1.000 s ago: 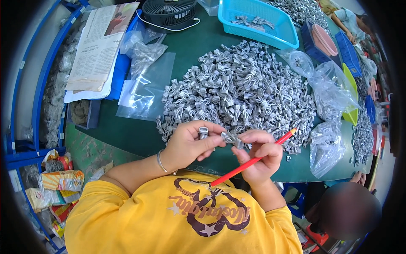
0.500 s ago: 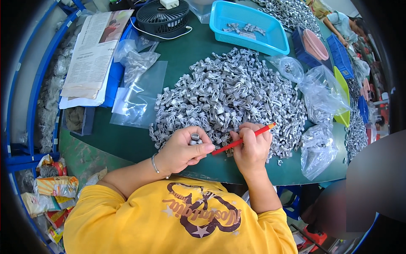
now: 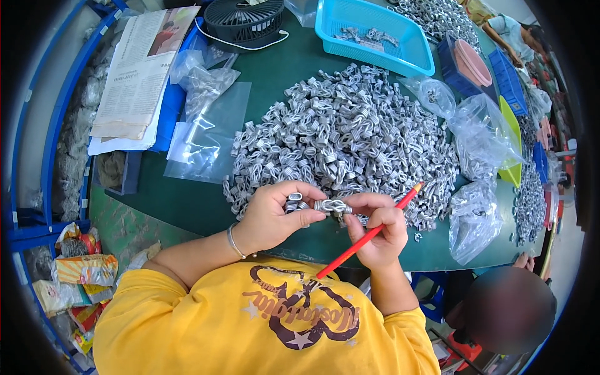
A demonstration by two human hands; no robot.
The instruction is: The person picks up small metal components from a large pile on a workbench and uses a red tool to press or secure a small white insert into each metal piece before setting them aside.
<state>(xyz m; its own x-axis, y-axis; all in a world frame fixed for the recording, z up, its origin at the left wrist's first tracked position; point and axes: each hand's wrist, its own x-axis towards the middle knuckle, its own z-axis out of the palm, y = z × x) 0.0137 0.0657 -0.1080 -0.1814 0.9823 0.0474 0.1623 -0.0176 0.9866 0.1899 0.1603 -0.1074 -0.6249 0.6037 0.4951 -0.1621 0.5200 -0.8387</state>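
Both hands (image 3: 275, 215) (image 3: 375, 228) pinch a metal clip (image 3: 332, 205) over the green table (image 3: 187, 203).

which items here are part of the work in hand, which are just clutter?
In use:
left hand, gripping small metal pieces
right hand, holding the red pencil
metal clip pinched between both hands
pile of metal clips on the green table

Lying about:
black fan
newspaper
empty plastic bags
blue tray

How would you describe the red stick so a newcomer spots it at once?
Start at the big grey pile of metal parts on the green table. At its near edge is the right hand. The red stick runs slantwise through it, the only long red thing there.
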